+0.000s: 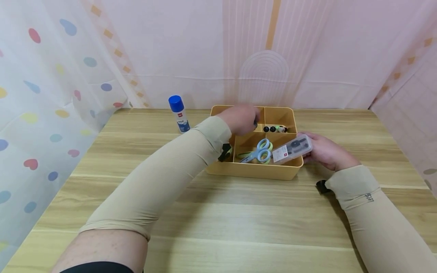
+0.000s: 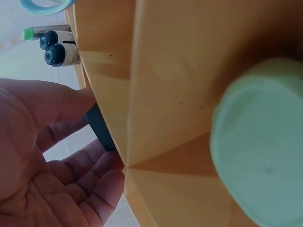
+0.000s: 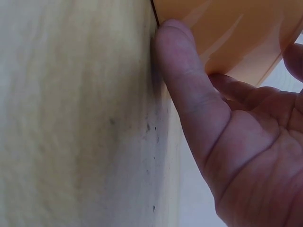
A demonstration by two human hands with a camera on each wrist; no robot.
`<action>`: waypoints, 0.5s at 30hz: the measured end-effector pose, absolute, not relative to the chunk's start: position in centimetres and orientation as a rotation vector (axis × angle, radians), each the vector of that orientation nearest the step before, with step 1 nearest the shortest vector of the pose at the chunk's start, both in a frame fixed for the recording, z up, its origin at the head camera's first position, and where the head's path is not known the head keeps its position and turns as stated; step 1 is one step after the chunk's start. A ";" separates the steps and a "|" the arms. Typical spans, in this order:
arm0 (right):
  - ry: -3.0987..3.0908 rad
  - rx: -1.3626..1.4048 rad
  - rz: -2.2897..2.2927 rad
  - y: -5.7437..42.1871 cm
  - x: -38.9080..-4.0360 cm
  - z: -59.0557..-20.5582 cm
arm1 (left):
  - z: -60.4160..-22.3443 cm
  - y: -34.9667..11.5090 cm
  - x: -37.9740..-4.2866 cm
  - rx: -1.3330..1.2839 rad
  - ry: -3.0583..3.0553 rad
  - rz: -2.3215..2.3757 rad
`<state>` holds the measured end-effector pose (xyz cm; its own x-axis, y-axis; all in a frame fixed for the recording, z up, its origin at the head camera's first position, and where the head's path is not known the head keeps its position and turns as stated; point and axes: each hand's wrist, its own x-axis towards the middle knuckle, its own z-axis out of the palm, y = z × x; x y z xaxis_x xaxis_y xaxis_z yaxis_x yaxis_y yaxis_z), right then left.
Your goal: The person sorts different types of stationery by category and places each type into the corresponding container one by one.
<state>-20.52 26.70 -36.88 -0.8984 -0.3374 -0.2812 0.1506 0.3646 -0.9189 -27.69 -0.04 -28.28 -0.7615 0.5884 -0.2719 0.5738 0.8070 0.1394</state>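
Note:
A yellow-orange divided organizer box [image 1: 254,172] stands on the table. My left hand [image 1: 240,118] reaches into its back left compartment. In the left wrist view, the thumb and fingers pinch a dark, flat-sided object [image 2: 100,127], mostly hidden by the box wall. At the box's right side, my right hand [image 1: 327,151] rests against the outer wall, thumb extended in the right wrist view. Blue-handled scissors [image 1: 259,151], a green-handled pair behind them, and a clear plastic case [image 1: 293,148] of dark drawing tools lie in the front compartment. Black-capped markers [image 1: 274,129] lie in the back right compartment.
A white and blue glue stick [image 1: 179,115] with a blue cap stands left of the box. A mint-green rounded object [image 2: 265,142] sits in the front left compartment. Patterned curtains [image 1: 170,53] hang behind the wooden table [image 1: 239,220].

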 end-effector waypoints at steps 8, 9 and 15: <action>2.206 -0.166 -1.534 26.4 -20.7 -36.8 | -28.3 -0.4 -27.6 0.871 2.691 0.058; 2.206 -0.166 -1.533 26.4 -20.8 -36.8 | -28.3 -0.6 -27.6 0.860 2.692 0.074; 2.207 -0.170 -1.525 26.2 -21.0 -36.8 | -27.6 -2.7 -26.9 0.752 2.706 0.264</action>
<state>-20.98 26.19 -36.82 -0.8912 -0.3473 -0.2919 0.1502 0.3813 -0.9121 -26.95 -2.69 -27.63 -0.8105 0.5279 -0.2537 0.4688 0.8444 0.2593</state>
